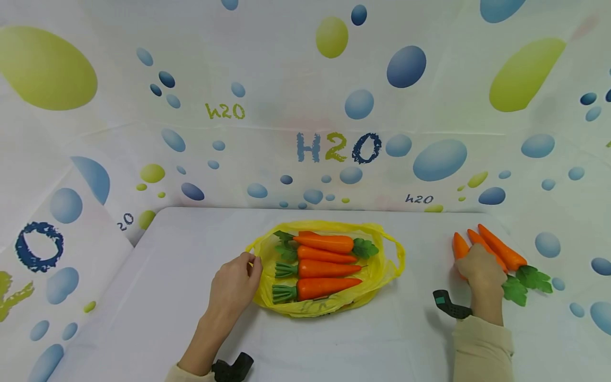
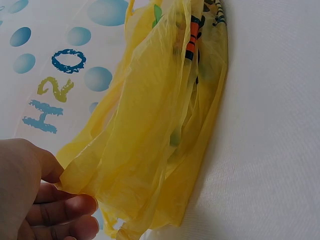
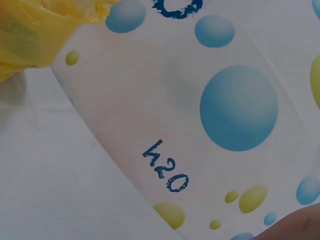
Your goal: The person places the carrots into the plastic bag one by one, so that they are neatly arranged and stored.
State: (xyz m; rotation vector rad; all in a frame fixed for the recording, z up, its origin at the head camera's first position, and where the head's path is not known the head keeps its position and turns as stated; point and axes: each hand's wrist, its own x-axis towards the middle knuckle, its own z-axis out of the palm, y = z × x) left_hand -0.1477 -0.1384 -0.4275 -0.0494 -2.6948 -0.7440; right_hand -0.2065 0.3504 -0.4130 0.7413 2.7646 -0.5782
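A yellow plastic bag (image 1: 377,289) lies spread on the table with several orange toy carrots (image 1: 329,268) in a row on it, some with green leaves and some with cut green stems. My left hand (image 1: 237,280) pinches the bag's left rim between thumb and fingers; in the left wrist view the thin film (image 2: 125,125) stretches up from the fingertips. Over at the right, three more carrots (image 1: 501,246) lie side by side, leaves toward me. My right hand (image 1: 482,269) reaches down over the leftmost one and grips it, its fingertips partly hidden.
The white table (image 1: 181,276) has its back edge against a printed backdrop (image 1: 267,69) with blue and green drops. A bag handle loop (image 1: 400,257) sticks out at the bag's right, toward the loose carrots. Each wrist wears a black camera mount (image 1: 451,306).
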